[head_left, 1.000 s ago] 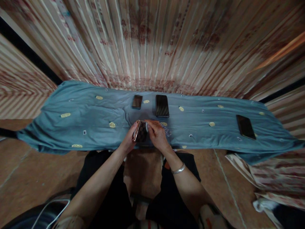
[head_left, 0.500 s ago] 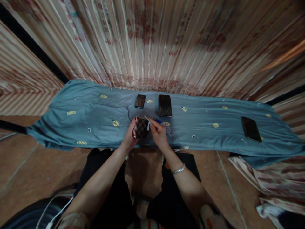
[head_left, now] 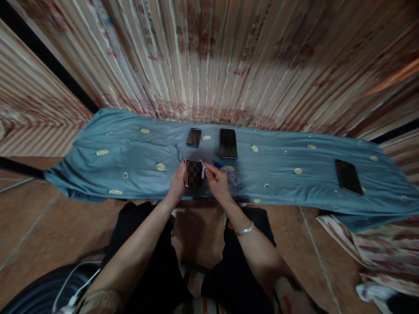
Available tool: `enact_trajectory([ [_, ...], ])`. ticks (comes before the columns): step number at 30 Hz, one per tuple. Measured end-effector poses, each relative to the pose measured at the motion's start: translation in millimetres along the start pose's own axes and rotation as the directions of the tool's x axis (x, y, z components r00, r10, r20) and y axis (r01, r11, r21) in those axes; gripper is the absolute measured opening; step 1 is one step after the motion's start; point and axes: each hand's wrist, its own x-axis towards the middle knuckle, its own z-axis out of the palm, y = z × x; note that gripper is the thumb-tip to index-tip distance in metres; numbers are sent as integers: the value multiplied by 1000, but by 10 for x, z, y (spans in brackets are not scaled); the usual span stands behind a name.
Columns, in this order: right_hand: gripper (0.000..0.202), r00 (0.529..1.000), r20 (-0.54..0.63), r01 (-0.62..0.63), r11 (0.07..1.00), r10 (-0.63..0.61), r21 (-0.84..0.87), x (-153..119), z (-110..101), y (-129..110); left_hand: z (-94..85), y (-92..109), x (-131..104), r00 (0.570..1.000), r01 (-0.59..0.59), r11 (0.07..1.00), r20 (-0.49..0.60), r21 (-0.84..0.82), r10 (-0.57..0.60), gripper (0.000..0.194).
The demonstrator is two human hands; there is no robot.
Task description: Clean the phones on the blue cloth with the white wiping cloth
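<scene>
Blue cloth (head_left: 137, 159) spreads below; over its near middle, the left hand (head_left: 177, 179), curled partly closed, grips the left edge of a brown checked case (head_left: 194, 174), where a firm, steady hold seems best. At the case's right edge, the right hand (head_left: 219, 184) pinches a small white piece (head_left: 203, 171), fingertips together; light, controlled movement should suit. Just right lies a clear packet (head_left: 233, 177).

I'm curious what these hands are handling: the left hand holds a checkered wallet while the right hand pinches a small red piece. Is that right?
Not quite: the small piece pinched in the right hand is white, not red, as the head view shows. The left hand does hold the checkered wallet.
</scene>
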Motion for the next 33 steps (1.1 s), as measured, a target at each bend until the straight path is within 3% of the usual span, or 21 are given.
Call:
enact_trajectory([
  [4, 33, 1000, 12, -10, 998, 9, 61, 24, 7, 25, -2, 12, 3, 999, -13, 1000, -47, -28, 11, 36],
  [11, 30, 996, 70, -69, 996, 64, 63, -27, 40, 19, 18, 176, -21, 989, 125, 954, -37, -273, -140, 32],
  [17, 30, 987, 153, -59, 994, 44, 95, -51, -26, -34, -32, 269, -30, 985, 125, 950, -78, -287, -153, 31],
  [25, 31, 980, 199, -50, 992, 26, 116, -39, -51, -29, -50, 319, -71, 949, 278, 922, -72, -272, -307, 39],
  [33, 30, 978, 199, -87, 989, 63, 117, -89, -3, -46, -46, 356, -40, 958, 228, 915, -91, -332, -272, 44],
])
